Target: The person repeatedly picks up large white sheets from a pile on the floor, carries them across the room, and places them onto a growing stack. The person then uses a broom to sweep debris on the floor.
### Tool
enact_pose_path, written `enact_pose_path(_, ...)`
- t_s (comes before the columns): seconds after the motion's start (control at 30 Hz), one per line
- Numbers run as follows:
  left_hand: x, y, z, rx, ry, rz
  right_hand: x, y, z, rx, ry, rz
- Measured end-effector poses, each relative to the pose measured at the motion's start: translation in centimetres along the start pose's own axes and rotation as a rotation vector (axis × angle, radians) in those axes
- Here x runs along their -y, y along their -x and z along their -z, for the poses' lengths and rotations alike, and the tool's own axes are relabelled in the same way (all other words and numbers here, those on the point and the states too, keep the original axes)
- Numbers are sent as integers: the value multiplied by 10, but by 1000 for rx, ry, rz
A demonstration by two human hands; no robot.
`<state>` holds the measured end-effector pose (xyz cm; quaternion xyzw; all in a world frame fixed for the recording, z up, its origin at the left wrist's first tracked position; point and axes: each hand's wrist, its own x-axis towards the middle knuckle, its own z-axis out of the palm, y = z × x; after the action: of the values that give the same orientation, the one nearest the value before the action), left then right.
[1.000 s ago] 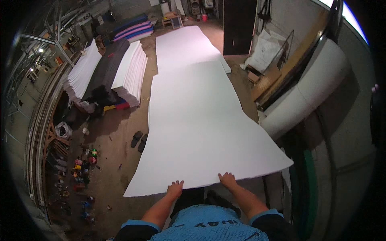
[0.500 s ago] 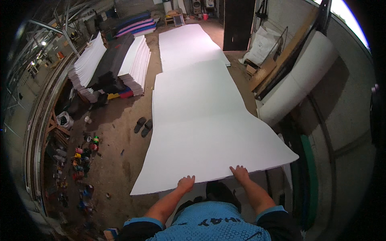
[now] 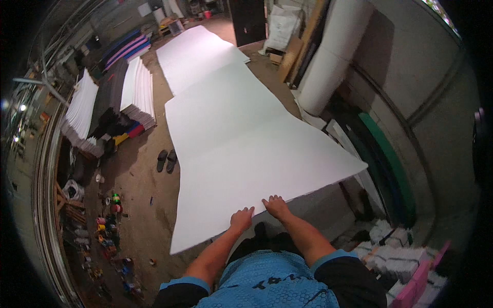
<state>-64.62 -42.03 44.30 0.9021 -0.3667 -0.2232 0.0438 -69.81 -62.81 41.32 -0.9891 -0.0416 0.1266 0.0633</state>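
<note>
A large, wide white sheet (image 3: pixel 231 154), which looks like foam, stretches away from me across the middle of the head view. Its near edge slants up toward the right, and both near corners flare outward. My left hand (image 3: pixel 241 219) is closed on that edge, left of its middle. Close by on the right, my right hand (image 3: pixel 276 206) grips the same edge, fingers curled over the top. The underside of the sheet is hidden. Beyond it, a further white sheet (image 3: pixel 197 49) lies at the far end, overlapped by the nearer one.
Stacked white sheets (image 3: pixel 137 92) and dark sheets (image 3: pixel 108 90) stand at left. Black slides (image 3: pixel 166 161) lie beside the sheet. Paint cans (image 3: pixel 105 226) and clutter line the left floor. A thick white roll (image 3: pixel 334 56) leans at right; bundled white pieces (image 3: pixel 395 251) sit lower right.
The view has turned to the right, bringing the bundled white pieces into sight. My hands are closer together on the edge, and the sheet's near edge now slants more.
</note>
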Motion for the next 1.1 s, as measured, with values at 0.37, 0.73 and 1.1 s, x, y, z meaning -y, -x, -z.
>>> enact_pose_path(0.37,25,191,-65,259,-17,148,16,102,-77,33,-45,-152)
enact_pose_path(0.73,17,227,-131,375,56,-112,39,195,-107,219,-123,-373)
enact_pose_path(1.1,32,252,-176,481,125,-383,77,256,-141,197,-83,-430)
